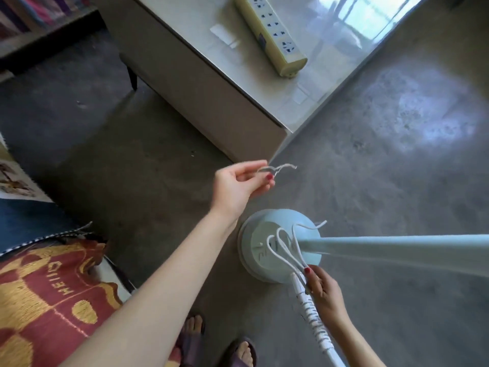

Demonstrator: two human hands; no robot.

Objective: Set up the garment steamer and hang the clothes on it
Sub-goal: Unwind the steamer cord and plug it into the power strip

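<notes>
1. The garment steamer [280, 247] is seen standing on the concrete floor [370, 160], its round pale-blue base just in front of the person's feet and its pole [397, 250] running off to the right edge of the view.
2. The bundled white power cord [284, 247] is held over the base by the right hand [321, 287], whose fingers are curled round the gathered loops beside the plug end; the ribbed hose [317, 321] lies against that hand.
3. A thin white twist tie [275, 170] is pinched between thumb and fingers of the left hand [238, 184], raised well clear of the cord.
4. The step in hand is judged to be the freeing of the cord, early in the set-up; no clothes are hung yet.
5. A yellow power strip [270, 33] lies on the glossy table [185, 75] beyond. Next, the tie should be set aside, the loops shaken out and the plug carried to the strip.
</notes>
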